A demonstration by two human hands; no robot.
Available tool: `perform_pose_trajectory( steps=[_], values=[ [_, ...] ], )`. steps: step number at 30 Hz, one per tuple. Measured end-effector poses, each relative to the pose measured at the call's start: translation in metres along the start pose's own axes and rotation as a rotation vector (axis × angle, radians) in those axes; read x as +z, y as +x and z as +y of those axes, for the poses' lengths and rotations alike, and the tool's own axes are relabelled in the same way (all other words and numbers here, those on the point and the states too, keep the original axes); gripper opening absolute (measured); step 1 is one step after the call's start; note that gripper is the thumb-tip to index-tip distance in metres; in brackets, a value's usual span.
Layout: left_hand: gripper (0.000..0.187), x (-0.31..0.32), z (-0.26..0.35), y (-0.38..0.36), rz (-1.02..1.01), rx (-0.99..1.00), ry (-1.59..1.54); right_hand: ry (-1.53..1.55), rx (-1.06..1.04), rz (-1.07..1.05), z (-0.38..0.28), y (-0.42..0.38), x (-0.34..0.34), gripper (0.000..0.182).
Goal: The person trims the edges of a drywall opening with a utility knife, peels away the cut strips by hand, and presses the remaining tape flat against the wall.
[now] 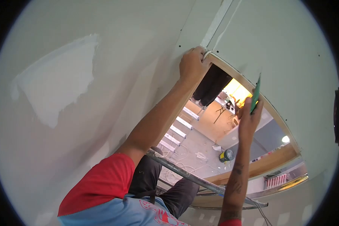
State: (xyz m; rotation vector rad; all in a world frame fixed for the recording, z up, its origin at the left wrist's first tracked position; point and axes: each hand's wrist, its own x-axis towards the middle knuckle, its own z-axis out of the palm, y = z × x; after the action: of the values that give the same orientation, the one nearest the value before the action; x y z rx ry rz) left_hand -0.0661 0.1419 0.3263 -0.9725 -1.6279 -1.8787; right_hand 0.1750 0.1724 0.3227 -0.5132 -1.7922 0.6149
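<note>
My left hand (192,64) is closed at the upper corner of the framed opening, its fingers around the lower end of a white strip of tape (217,23). That strip runs up along the seam between the wall boards, and a thin white loop curls beside the fingertips. To the right, my right hand (249,118) grips a green putty knife (256,94). Its pointed end aims up, overlapping the pale green board (290,71) above the opening's edge. Both arms are raised.
A metal rail (192,177) crosses at my legs. Through the opening, a lower floor shows a dark bucket (226,155), white tubes (176,135) in a row, loose cables and a person's dark trousers (211,84). Dried white filler (60,81) patches the left wall.
</note>
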Motion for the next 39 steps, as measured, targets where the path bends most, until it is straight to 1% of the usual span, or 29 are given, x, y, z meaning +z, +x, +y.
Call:
perform_pose_trajectory(
  steps=[1,2,3,4,6,8,9,10,12,13,14,15,16,17,18,20,22,23,25,27,29,31,32,34,35,37,39],
  values=[
    [0.023,0.003,-0.007,0.003,0.014,0.054,-0.027,-0.01,-0.002,0.006,-0.014,0.012,-0.005,0.044],
    [0.019,0.004,-0.014,0.004,0.029,0.106,-0.053,-0.017,-0.053,-0.001,-0.025,0.022,-0.007,0.044],
    [0.019,0.003,-0.02,0.004,0.028,0.107,-0.063,-0.024,-0.105,-0.007,-0.033,0.034,-0.008,0.045],
    [0.018,0.001,-0.027,0.006,0.047,0.145,-0.092,-0.032,-0.109,-0.003,-0.038,0.046,-0.009,0.045],
    [0.017,-0.012,-0.038,0.006,0.067,0.18,-0.13,-0.132,-0.333,0.055,-0.047,0.07,-0.011,0.048],
    [0.021,-0.038,-0.05,-0.004,-0.047,0.053,0.022,-0.155,-0.358,0.051,-0.061,0.088,-0.012,0.047],
    [0.021,-0.046,-0.061,-0.015,-0.143,0.035,0.126,-0.173,-0.38,0.042,-0.066,0.096,-0.011,0.046],
    [0.022,-0.05,-0.076,-0.03,-0.236,0.021,0.228,-0.178,-0.389,0.054,-0.067,0.105,-0.008,0.046],
    [0.019,-0.049,-0.12,-0.076,-0.331,0.092,0.304,-0.355,-0.387,0.089,-0.072,0.126,-0.005,0.044],
    [0.022,-0.054,-0.126,-0.101,-0.405,-0.049,0.314,-0.446,-0.349,0.072,-0.083,0.131,-0.001,0.037],
    [0.036,-0.07,-0.107,-0.122,-0.434,-0.141,0.376,-0.446,-0.365,0.094,-0.087,0.141,0.0,0.037],
    [0.048,-0.077,-0.117,-0.14,-0.579,-0.228,0.43,-0.47,-0.393,0.063,-0.086,0.152,0.005,0.034],
    [0.05,-0.084,-0.125,-0.16,-0.695,-0.258,0.507,-0.495,-0.42,0.028,-0.082,0.164,0.012,0.03],
    [0.047,-0.085,-0.154,-0.192,-0.64,-0.088,0.542,-0.49,-0.554,0.052,-0.077,0.18,0.015,0.024],
    [0.05,-0.093,-0.159,-0.206,-0.747,-0.195,0.543,-0.491,-0.569,0.072,-0.081,0.192,0.019,0.024],
    [0.049,-0.11,-0.168,-0.229,-0.943,-0.309,0.573,-0.522,-0.701,0.14,-0.091,0.213,0.023,0.028],
    [0.048,-0.12,-0.184,-0.257,-1.091,-0.334,0.645,-0.555,-0.708,0.165,-0.109,0.228,0.026,0.031],
    [0.048,-0.119,-0.187,-0.256,-1.086,-0.328,0.645,-0.584,-0.703,0.174,-0.115,0.235,0.03,0.035],
    [0.046,-0.117,-0.188,-0.26,-1.377,-0.256,0.62,-0.627,-0.709,0.192,-0.12,0.257,0.038,0.036],
    [0.045,-0.115,-0.194,-0.264,-1.385,-0.239,0.643,-0.671,-0.716,0.214,-0.124,0.272,0.045,0.037],
    [0.044,-0.115,-0.193,-0.261,-1.393,-0.22,0.668,-0.743,-0.65,0.299,-0.127,0.277,0.055,0.031],
    [0.043,-0.121,-0.183,-0.256,-1.317,-0.189,0.586,-0.761,-0.616,0.312,-0.128,0.272,0.06,0.031],
    [0.043,-0.125,-0.179,-0.253,-1.323,-0.19,0.586,-0.777,-0.581,0.319,-0.127,0.268,0.062,0.03],
    [0.042,-0.129,-0.174,-0.24,-1.169,-0.212,0.485,-0.82,-0.584,0.341,-0.124,0.265,0.065,0.031],
    [0.042,-0.132,-0.172,-0.233,-1.172,-0.214,0.489,-0.861,-0.586,0.366,-0.124,0.262,0.068,0.031],
    [0.042,-0.138,-0.172,-0.222,-1.113,-0.159,0.59,-0.867,-0.583,0.381,-0.124,0.256,0.072,0.032],
    [0.045,-0.142,-0.185,-0.222,-1.123,-0.159,0.604,-0.875,-0.581,0.398,-0.121,0.255,0.073,0.033]
  ],
)
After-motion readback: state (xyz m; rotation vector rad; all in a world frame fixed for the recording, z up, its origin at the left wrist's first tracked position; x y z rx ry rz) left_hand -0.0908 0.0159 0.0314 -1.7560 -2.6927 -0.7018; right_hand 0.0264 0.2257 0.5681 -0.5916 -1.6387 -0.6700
